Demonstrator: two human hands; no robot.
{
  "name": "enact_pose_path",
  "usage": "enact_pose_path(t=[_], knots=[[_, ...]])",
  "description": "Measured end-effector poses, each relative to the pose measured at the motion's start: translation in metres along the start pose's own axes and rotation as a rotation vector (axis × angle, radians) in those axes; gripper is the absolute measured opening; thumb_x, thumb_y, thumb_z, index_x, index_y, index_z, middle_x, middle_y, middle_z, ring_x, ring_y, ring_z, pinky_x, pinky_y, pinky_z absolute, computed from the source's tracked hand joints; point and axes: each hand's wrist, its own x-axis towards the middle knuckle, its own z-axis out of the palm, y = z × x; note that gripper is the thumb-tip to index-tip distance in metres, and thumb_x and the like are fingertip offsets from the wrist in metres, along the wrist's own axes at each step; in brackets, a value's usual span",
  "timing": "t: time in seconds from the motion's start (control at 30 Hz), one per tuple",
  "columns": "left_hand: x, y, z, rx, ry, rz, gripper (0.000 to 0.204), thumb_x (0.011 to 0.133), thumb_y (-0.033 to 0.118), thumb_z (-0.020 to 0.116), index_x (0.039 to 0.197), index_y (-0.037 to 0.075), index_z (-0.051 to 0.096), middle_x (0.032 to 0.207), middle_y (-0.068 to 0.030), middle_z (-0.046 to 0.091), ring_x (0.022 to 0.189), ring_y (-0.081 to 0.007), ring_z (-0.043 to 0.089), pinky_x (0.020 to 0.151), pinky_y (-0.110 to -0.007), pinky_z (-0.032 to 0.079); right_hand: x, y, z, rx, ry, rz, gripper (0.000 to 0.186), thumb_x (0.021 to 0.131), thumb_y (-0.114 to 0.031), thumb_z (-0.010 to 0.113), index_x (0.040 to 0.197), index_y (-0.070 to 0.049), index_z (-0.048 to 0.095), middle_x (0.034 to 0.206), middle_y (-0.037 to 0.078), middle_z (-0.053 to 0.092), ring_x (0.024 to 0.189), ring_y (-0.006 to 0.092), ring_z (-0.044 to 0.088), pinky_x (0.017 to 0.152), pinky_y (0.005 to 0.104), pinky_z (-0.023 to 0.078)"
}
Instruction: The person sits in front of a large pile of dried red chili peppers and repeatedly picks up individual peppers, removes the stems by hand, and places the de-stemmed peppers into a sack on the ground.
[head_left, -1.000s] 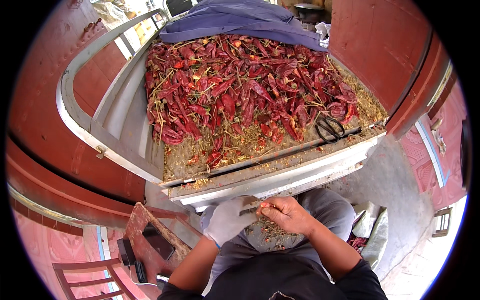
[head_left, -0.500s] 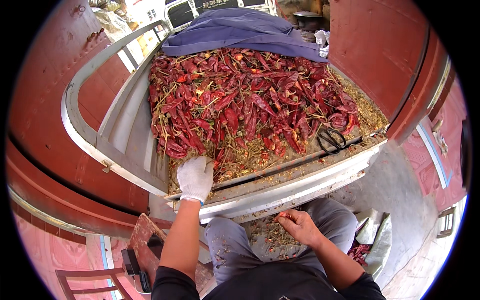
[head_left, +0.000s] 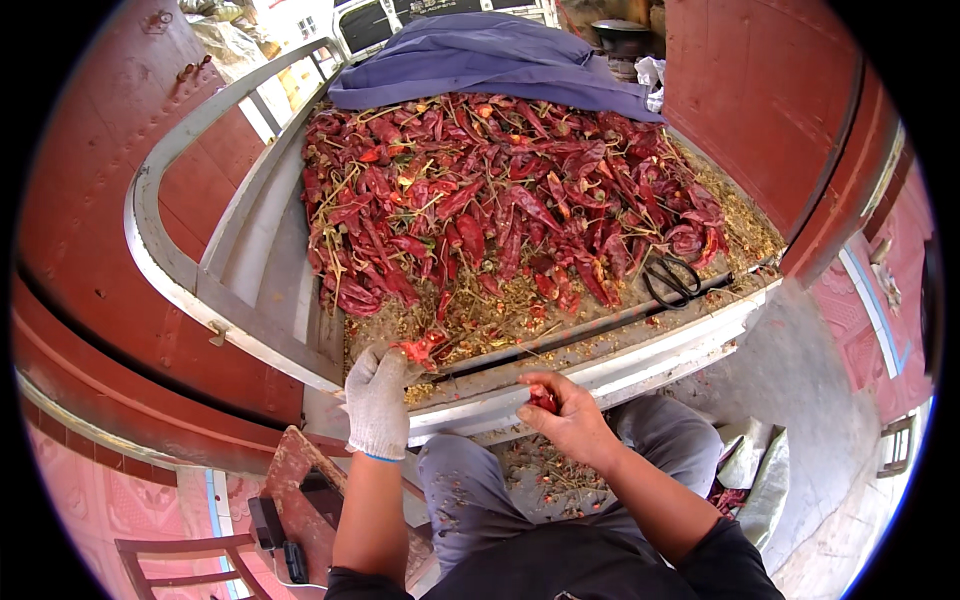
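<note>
Head view: a truck bed (head_left: 367, 328) between two red metal panels (head_left: 760, 110) carries one heap of dried red chili peppers (head_left: 500, 210), one blue-purple cloth (head_left: 490, 65) and one pair of scissors (head_left: 672, 282). Right grip (head_left: 572, 420): closed on one dark red pepper piece (head_left: 542, 398), near the rear edge (head_left: 640, 360); left grip (head_left: 378, 400), gloved: at one bright red pepper (head_left: 424, 348) beside that edge, closure not discernible. Debris (head_left: 520, 320) lies between heap and edge; concrete floor (head_left: 790, 390) extends rightward.
</note>
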Motion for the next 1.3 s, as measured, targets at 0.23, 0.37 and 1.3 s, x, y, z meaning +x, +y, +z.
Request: enact_pose_path(t=[0.23,0.37,1.3], knots=[[-0.055,-0.002,0.033,-0.307,-0.186,-0.244,0.015,0.101,0.005,0.06,0.113,-0.002,0.065,0.099,-0.0096,0.072,0.088,-0.0177,0.068,0.08,-0.03,0.054,0.034,-0.02,0.008,-0.131,-0.132,-0.145,0.048,0.093,-0.013,0.078,0.138,-0.007,0.063,0.101,0.0,0.065,0.098,0.0122,0.063,0.091,0.0289,0.052],[-0.064,-0.026,0.036,-0.254,-0.174,-0.287,0.014,0.102,0.004,0.056,0.112,-0.002,0.064,0.103,-0.0131,0.072,0.093,-0.0237,0.071,0.083,-0.039,0.057,0.023,-0.013,0.004,0.081,-0.216,0.108,0.038,0.098,-0.02,0.074,0.131,-0.004,0.065,0.099,0.0,0.066,0.091,0.01,0.062,0.083,0.0287,0.054],[-0.1,-0.009,0.133,1.003,-0.837,0.518,0.031,0.084,0.031,0.079,0.1,0.005,0.078,0.088,-0.014,0.076,0.08,-0.0351,0.073,0.076,-0.044,0.056,-0.107,0.013,-0.109,0.728,0.304,0.099,0.01,0.103,-0.017,0.068,0.105,-0.007,0.066,0.089,0.007,0.072,0.066,0.0151,0.07,0.049,0.0233,0.043]])
